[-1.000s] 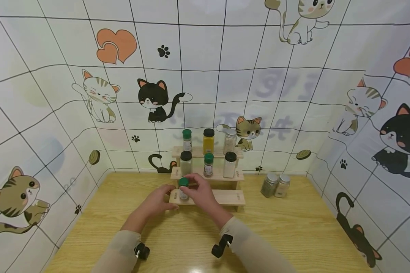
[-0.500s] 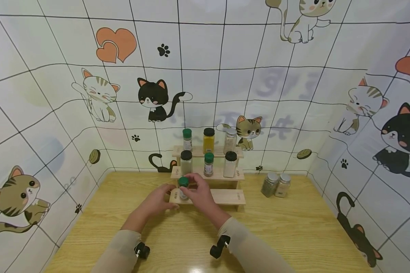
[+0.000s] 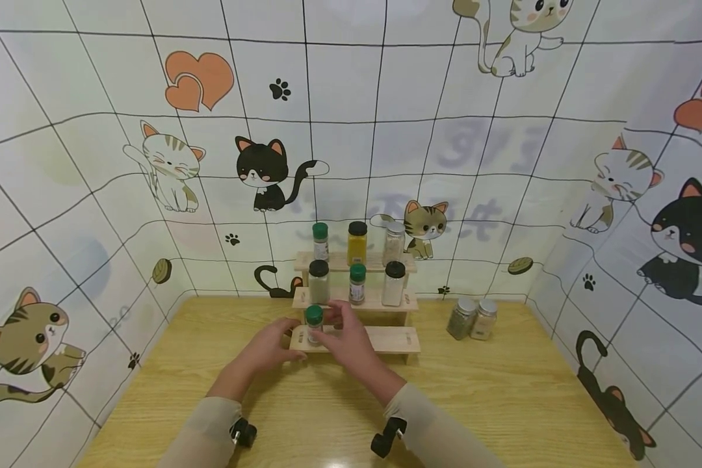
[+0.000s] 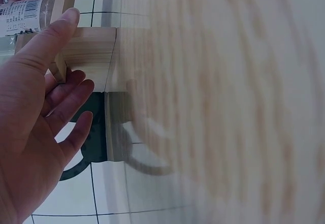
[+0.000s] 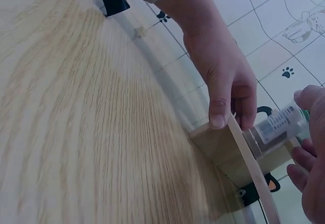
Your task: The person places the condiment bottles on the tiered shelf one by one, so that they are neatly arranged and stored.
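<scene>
A spice jar with a green lid (image 3: 314,316) stands upright at the left end of the bottom step of a three-tier wooden rack (image 3: 389,339). My left hand (image 3: 269,341) holds that step's left end; in the left wrist view the thumb (image 4: 58,31) lies on the board's front edge and fingers curl around its end. My right hand (image 3: 351,341) is just right of the jar, fingers loosely spread around it. In the right wrist view, the jar's labelled body (image 5: 277,127) shows between both hands, with the right thumb close to its lid end.
On the middle step stand a black-lidded jar (image 3: 318,283), a green-lidded jar (image 3: 357,284) and another black-lidded jar (image 3: 394,284). The top step carries three more, including a yellow one (image 3: 357,242). Two silver-lidded jars (image 3: 461,318) stand on the table right of the rack.
My right hand has loosened from the green-lidded jar and shifted slightly right, uncovering more of it. The left hand has stayed on the rack.
</scene>
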